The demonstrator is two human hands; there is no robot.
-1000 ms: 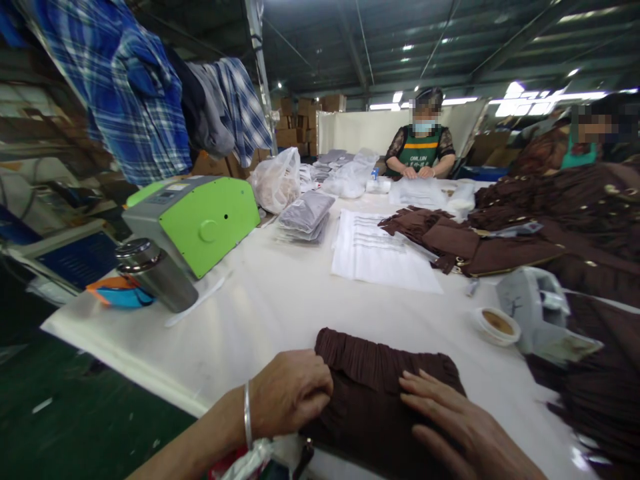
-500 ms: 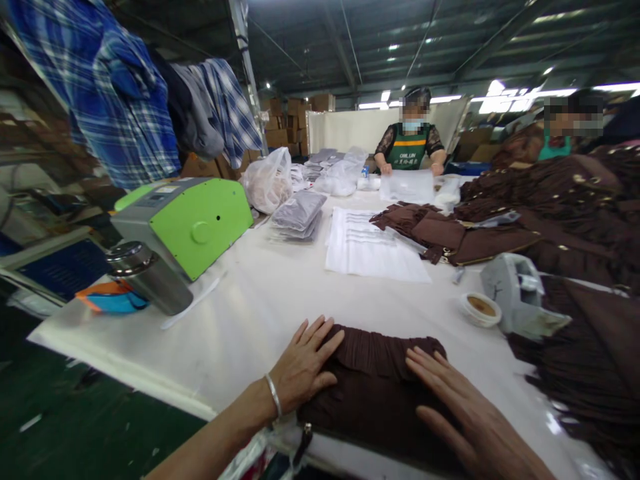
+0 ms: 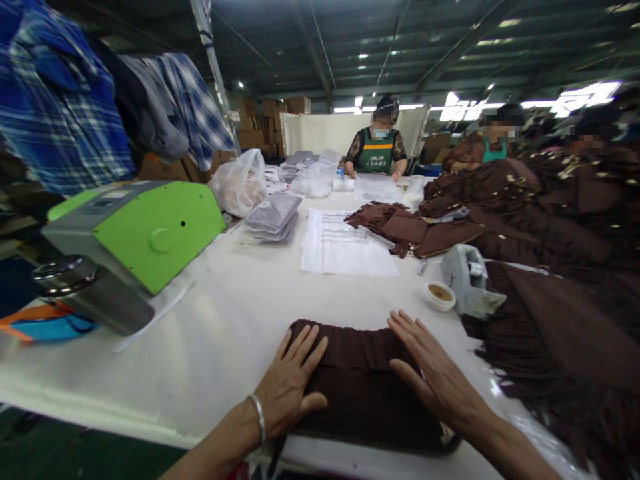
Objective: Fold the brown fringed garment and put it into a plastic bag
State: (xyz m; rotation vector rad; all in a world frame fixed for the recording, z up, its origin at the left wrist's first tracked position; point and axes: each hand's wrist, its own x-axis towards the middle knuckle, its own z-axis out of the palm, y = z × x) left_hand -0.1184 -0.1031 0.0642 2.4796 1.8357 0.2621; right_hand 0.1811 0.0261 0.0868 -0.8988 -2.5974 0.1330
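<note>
A dark brown fringed bag point(image 3: 365, 400) lies flat on the white table in front of me, its gathered fringe along the far edge. My left hand point(image 3: 293, 380), with a silver bangle at the wrist, rests on the bag's left side with fingers spread. On the right edge lies my right hand point(image 3: 430, 370), fingers stretched out and thumb apart over the dark fabric. A bit of light metal shows at the bag's near right corner. The bag's underside is hidden.
A tape dispenser point(image 3: 467, 280) and small tub point(image 3: 440, 295) stand right, near heaped brown fringed bags point(image 3: 565, 313). White sheets point(image 3: 345, 257) and grey packets point(image 3: 273, 217) lie beyond. Left are a green machine point(image 3: 165, 233) and steel flask point(image 3: 100, 293). A co-worker point(image 3: 377, 150) stands opposite.
My view has turned right, so the table things appear farther left. The bag's near edge now lies farther onto the table. My right hand has shifted to the bag's right edge.
</note>
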